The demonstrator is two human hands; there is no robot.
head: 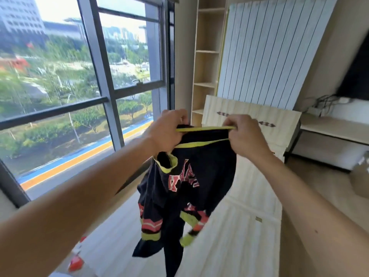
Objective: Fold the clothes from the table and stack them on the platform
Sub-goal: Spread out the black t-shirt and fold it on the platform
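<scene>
A dark navy shirt [207, 166] with yellow-green trim, red lettering and red-and-yellow striped cuffs hangs in the air in front of me. My left hand [165, 132] grips the yellow-edged collar at its left end. My right hand [245, 134] pinches the same collar at its right end, stretching it level between both hands. The body and sleeves dangle crumpled below, over a pale wooden slatted platform [249, 236] that runs from lower centre toward the far wall.
A large window [95, 80] with dark frames fills the left. Open wooden shelves [205, 56] and a white ribbed panel [265, 50] stand behind. A low shelf unit with cables [329, 126] sits at right. Something small, red and white [76, 260] lies at lower left.
</scene>
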